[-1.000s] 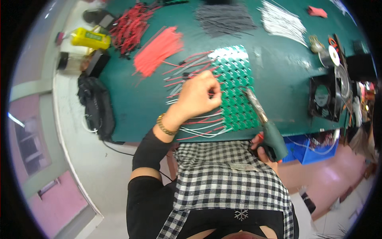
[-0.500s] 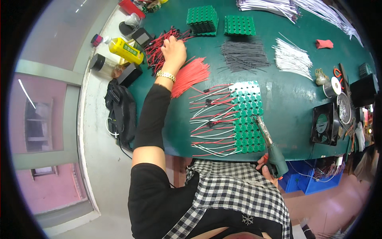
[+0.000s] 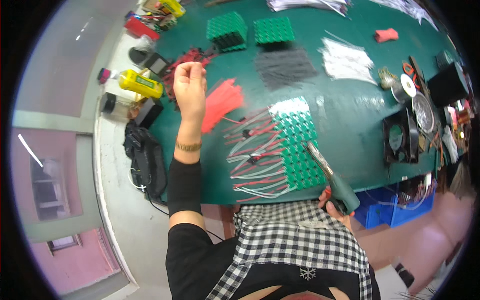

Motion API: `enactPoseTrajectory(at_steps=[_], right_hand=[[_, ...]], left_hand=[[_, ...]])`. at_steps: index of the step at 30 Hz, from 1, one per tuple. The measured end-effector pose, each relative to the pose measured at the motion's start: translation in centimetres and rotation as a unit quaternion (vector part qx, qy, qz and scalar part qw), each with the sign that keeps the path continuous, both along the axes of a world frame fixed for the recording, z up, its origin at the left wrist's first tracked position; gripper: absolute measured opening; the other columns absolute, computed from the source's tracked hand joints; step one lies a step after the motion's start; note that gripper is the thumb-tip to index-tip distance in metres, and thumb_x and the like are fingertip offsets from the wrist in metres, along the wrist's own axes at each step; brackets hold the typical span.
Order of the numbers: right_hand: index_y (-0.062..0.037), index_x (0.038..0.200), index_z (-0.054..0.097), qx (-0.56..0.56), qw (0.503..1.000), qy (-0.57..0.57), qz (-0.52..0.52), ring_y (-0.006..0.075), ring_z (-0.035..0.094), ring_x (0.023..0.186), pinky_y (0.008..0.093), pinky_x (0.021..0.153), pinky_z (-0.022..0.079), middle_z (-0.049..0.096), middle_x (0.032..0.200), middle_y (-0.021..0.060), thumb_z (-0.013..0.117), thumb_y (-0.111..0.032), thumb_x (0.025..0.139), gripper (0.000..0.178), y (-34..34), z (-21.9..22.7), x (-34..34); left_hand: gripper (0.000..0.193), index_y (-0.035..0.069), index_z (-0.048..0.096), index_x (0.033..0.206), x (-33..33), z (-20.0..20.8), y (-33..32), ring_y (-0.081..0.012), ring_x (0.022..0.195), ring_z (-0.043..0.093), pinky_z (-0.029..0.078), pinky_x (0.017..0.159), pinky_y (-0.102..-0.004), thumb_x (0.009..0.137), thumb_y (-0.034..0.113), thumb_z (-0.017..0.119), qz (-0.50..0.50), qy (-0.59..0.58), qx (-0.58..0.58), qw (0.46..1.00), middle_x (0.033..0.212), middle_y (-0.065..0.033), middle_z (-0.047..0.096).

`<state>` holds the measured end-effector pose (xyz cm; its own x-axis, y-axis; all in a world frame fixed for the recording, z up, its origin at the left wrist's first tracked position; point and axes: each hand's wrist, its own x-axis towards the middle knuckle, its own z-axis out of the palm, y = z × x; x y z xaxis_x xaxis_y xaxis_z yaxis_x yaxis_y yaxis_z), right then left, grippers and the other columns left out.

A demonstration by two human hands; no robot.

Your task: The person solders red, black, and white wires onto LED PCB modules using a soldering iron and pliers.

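Three green cell blocks (image 3: 299,145), one soldering iron (image 3: 332,180), one fan (image 3: 398,137), one yellow bottle (image 3: 140,83)

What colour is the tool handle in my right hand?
Dark green handle, seen in the head view.

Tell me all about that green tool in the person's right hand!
The soldering iron has a chunky dark green handle and a long metal tip. The right hand holds it by the handle at the table's near edge. It lies slanted, its tip resting over the green board with the red and white wires.
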<state>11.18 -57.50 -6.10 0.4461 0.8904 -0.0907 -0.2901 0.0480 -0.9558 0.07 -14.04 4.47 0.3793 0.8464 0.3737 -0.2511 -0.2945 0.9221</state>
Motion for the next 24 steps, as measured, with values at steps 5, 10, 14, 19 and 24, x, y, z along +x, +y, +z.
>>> enactPoseTrajectory(at_steps=[5,10,14,19,24], right_hand=[[-0.0006,0.117,0.054,-0.017,1.000,-0.012,0.000,0.0145,0.062,0.078,0.0293,0.071,0.051,0.061,0.098,0.0083,0.062,-0.010,0.086,0.034,1.2,0.5,0.1],[-0.0006,0.105,0.062,-0.184,0.978,0.060,0.078,0.0151,0.065,0.080,0.0286,0.074,0.053,0.066,0.095,0.0075,0.073,-0.009,0.079,0.029,0.1,1.5,1.2],[-0.0014,0.105,0.064,-0.093,0.985,-0.099,0.107,0.0171,0.066,0.081,0.0294,0.075,0.054,0.066,0.101,0.0097,0.074,-0.008,0.079,0.029,-1.1,0.6,1.4],[-0.0033,0.106,0.065,-0.031,0.993,-0.079,0.085,0.0199,0.067,0.085,0.0327,0.076,0.054,0.068,0.097,0.0098,0.075,-0.008,0.078,0.030,-0.7,0.6,0.9],[-0.0034,0.105,0.065,-0.093,0.992,0.003,0.083,0.0196,0.065,0.088,0.0317,0.078,0.053,0.068,0.094,0.0081,0.074,-0.005,0.078,0.028,-1.3,0.3,0.6]], left_hand=[[0.003,0.001,0.062,0.082,-1.4,-1.2,-11.6,-0.0082,0.063,0.050,0.040,0.054,-0.0220,0.084,0.000,0.064,-0.089,0.272,0.213,0.934,0.080,-0.0016,0.057],[0.008,0.003,0.065,0.078,-2.3,-4.7,-16.9,-0.0062,0.053,0.045,0.033,0.045,-0.0215,0.074,-0.002,0.070,-0.176,0.298,0.159,0.925,0.077,-0.0023,0.059],[0.008,0.004,0.065,0.076,-2.1,-6.6,-17.8,-0.0048,0.049,0.042,0.032,0.043,-0.0216,0.072,-0.001,0.070,-0.132,0.309,0.170,0.926,0.075,-0.0010,0.059],[0.007,0.003,0.065,0.074,-1.8,-6.6,-18.2,-0.0047,0.047,0.042,0.032,0.042,-0.0210,0.071,0.000,0.070,-0.100,0.314,0.164,0.930,0.075,-0.0011,0.058],[0.008,0.003,0.064,0.073,-1.5,-7.0,-18.0,-0.0048,0.047,0.042,0.032,0.042,-0.0210,0.070,0.000,0.070,-0.093,0.307,0.172,0.931,0.073,-0.0008,0.057]])
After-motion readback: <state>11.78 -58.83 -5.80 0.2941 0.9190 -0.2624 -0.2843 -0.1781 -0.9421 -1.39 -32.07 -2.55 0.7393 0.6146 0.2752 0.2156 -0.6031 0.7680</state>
